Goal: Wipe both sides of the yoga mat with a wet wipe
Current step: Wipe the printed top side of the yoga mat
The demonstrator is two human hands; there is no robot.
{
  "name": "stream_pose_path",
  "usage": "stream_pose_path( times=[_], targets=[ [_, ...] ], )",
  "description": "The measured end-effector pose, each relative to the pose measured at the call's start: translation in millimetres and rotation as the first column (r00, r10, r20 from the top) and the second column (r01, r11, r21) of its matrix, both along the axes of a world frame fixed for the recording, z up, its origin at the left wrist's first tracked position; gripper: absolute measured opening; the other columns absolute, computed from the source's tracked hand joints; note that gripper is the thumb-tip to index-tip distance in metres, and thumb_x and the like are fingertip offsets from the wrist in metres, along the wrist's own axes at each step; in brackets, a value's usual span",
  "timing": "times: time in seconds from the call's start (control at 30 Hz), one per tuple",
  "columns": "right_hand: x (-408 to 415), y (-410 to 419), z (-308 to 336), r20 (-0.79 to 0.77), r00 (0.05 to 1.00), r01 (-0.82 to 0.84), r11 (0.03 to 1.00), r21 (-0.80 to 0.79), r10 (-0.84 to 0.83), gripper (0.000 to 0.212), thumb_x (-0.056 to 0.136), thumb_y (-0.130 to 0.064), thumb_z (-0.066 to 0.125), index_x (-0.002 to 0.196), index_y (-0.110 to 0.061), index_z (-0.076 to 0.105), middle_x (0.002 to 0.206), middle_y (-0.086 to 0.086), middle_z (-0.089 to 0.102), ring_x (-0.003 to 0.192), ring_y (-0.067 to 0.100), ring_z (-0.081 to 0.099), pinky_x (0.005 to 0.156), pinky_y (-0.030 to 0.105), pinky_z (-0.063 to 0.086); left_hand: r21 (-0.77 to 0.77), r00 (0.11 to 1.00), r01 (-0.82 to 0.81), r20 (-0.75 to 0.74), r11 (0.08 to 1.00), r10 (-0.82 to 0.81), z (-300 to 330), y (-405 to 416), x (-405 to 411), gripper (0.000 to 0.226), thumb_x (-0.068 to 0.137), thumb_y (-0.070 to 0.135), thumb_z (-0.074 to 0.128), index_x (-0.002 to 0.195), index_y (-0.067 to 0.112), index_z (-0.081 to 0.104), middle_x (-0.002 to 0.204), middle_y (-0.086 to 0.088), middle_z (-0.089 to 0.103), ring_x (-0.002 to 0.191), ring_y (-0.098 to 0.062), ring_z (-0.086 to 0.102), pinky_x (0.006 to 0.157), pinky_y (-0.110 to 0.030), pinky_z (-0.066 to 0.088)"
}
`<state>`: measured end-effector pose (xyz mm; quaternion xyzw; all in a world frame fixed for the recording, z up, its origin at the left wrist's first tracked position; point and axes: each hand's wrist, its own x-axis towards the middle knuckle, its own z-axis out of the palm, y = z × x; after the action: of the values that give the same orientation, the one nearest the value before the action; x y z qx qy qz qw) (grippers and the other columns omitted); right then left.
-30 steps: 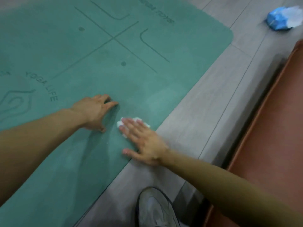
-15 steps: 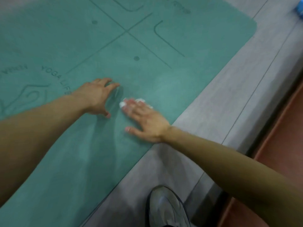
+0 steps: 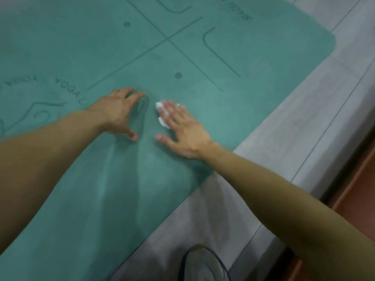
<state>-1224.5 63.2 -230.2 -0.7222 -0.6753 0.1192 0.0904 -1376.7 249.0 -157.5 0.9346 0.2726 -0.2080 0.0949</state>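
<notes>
Your teal rubbery yoga mat (image 3: 142, 57) lies flat on the pale grey wood-grain floor (image 3: 294, 122), printed side up, with its rounded far-right corner in view and its right edge running diagonally down toward your grey shoe (image 3: 205, 264). Your right hand (image 3: 182, 128) lies flat near that right edge, fingers (image 3: 172, 110) spread and extended, pressing the crumpled white wet wipe (image 3: 162, 116) against the mat; the wipe is pinned under the fingers, not pinched. Your left hand (image 3: 119, 112) rests just beside it toward the mat's middle, fingers splayed and arched, bracing on the mat and holding nothing.

Expect the mat to be soft, floppy and fairly grippy. It should stay put under a pressing palm but may ripple or bunch if you push the wipe hard toward an edge, so the brace looks useful. The wipe is light, limp and damp, and will likely ball up, so keep it flattened. To reach the other side, you would probably do best lifting the mat by the right edge or the rounded corner and folding it over, since it will sag rather than flip stiffly.

Printed on the mat you can read "YOGA L", the rest hidden behind your left arm, plus alignment lines and dots. Upside-down lettering at the far edge is too blurred to read.
</notes>
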Motion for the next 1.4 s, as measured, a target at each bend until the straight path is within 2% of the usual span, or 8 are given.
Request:
stream_pose_path(
  times=[0.1,0.33,0.43,0.57,0.8,1.0,1.23,1.4],
  targets=[
    [-5,-6,0,0.039,0.936,-0.349,0.936,-0.043,0.350,0.077,0.107,-0.065,0.034,0.169,-0.023,0.012,0.176,0.000,0.011,0.163,0.017,0.005,0.132,0.042,0.010,-0.004,0.999,-0.041,0.004,0.999,0.041,-6,20,1,0.154,0.040,0.068,0.098,0.165,0.029,0.017,0.171,-0.012,0.019,0.154,-0.036,0.026,0.122,-0.052,0.035],
    [132,41,17,0.061,0.794,0.606,0.781,-0.150,-0.605,0.089,0.101,-0.075,0.010,0.169,-0.017,0.001,0.177,0.003,-0.006,0.162,0.017,-0.009,0.131,0.038,-0.006,-0.068,0.986,-0.169,-0.016,0.983,0.169,-12,52,-10,0.161,0.034,0.077,0.093,0.166,0.029,0.015,0.171,-0.015,0.012,0.158,-0.034,0.014,0.129,-0.046,0.022],
    [33,49,4,0.019,0.982,0.189,0.981,-0.035,-0.188,0.091,0.103,-0.073,0.026,0.169,-0.014,0.005,0.177,0.004,-0.001,0.163,0.018,-0.006,0.132,0.041,0.002,-0.035,0.970,-0.237,-0.055,0.971,0.235,-18,78,-14,0.176,0.014,0.099,0.073,0.165,0.034,0.008,0.172,-0.012,0.010,0.159,-0.034,0.011,0.128,-0.051,0.023],
    [-6,49,4,0.104,0.940,-0.323,0.946,-0.028,0.324,0.077,0.109,-0.062,0.030,0.169,-0.020,0.008,0.177,-0.001,0.003,0.163,0.014,-0.002,0.132,0.040,0.002,-0.025,0.932,-0.353,-0.099,0.935,0.349,-21,98,-20,0.183,0.004,0.103,0.067,0.164,0.044,-0.003,0.175,-0.003,0.000,0.161,-0.030,0.007,0.128,-0.054,0.022],
    [130,98,12,0.099,0.839,0.544,0.820,-0.176,-0.536,0.093,0.098,-0.076,0.009,0.168,-0.016,-0.002,0.177,0.003,-0.007,0.162,0.015,-0.012,0.131,0.039,-0.006,-0.078,0.921,-0.383,-0.109,0.920,0.374,-23,98,-24,0.185,0.004,0.098,0.071,0.163,0.047,-0.008,0.175,0.001,-0.010,0.162,-0.029,0.000,0.128,-0.054,0.021],
    [4,107,9,0.101,0.928,-0.344,0.930,-0.129,0.358,0.083,0.106,-0.068,0.026,0.169,-0.022,0.000,0.177,-0.003,-0.006,0.161,0.011,-0.011,0.132,0.039,-0.001,-0.045,0.919,-0.382,-0.124,0.923,0.374,-23,100,-21,0.186,0.004,0.100,0.068,0.163,0.046,-0.012,0.175,0.000,-0.013,0.162,-0.032,-0.001,0.127,-0.054,0.025],
    [142,153,19,0.259,0.884,0.447,0.865,-0.227,-0.389,0.102,0.093,-0.084,0.003,0.168,-0.014,-0.007,0.176,0.005,-0.014,0.161,0.017,-0.016,0.131,0.041,-0.008,-0.039,0.904,-0.416,-0.123,0.908,0.409,-18,97,-18,0.178,0.022,0.086,0.086,0.162,0.046,-0.015,0.174,-0.001,-0.017,0.161,-0.034,-0.005,0.126,-0.060,0.022],
    [-1,141,4,0.044,0.971,-0.226,0.965,-0.134,0.233,0.094,0.101,-0.077,0.025,0.168,-0.018,-0.004,0.176,0.000,-0.012,0.161,0.014,-0.016,0.132,0.043,0.001,-0.020,0.885,-0.448,-0.150,0.894,0.440,-15,94,-12,0.180,0.023,0.081,0.091,0.162,0.045,-0.018,0.174,0.000,-0.020,0.161,-0.033,-0.007,0.125,-0.062,0.023]
  ],
)
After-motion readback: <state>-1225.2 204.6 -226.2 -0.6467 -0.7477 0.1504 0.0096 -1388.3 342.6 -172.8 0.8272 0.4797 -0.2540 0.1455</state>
